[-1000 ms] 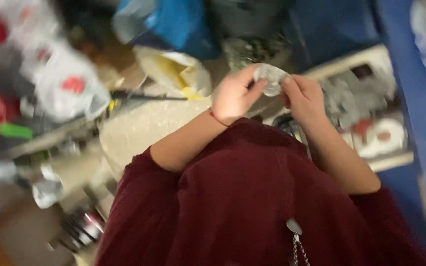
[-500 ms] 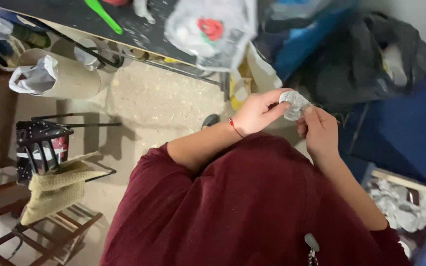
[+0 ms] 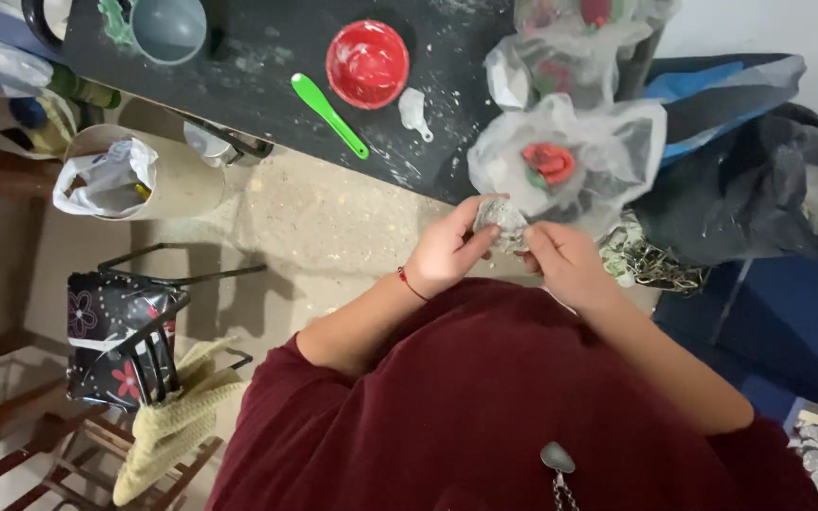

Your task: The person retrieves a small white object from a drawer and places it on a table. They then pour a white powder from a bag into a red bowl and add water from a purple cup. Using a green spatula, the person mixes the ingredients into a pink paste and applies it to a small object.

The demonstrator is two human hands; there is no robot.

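Both my hands meet in front of my chest, just below the edge of a black table (image 3: 267, 85). My left hand (image 3: 442, 251), with a red thread on its wrist, and my right hand (image 3: 565, 265) pinch a small crumpled clear plastic bag (image 3: 501, 220) between their fingertips. What the little bag contains cannot be made out. Just beyond my hands, a larger clear bag (image 3: 570, 156) with something red inside rests at the table edge.
On the table lie a red bowl (image 3: 366, 63), a green spoon (image 3: 328, 114), a small white scoop (image 3: 414, 112) and a grey-blue cup (image 3: 168, 28). A lined bin (image 3: 125, 180) and a chair with a yellow cloth (image 3: 172, 421) stand left; dark bags (image 3: 759, 189) right.
The view has swung so the black table and its bowls now show at the top. My hands stay together on the small clear bag, held lower and more central.
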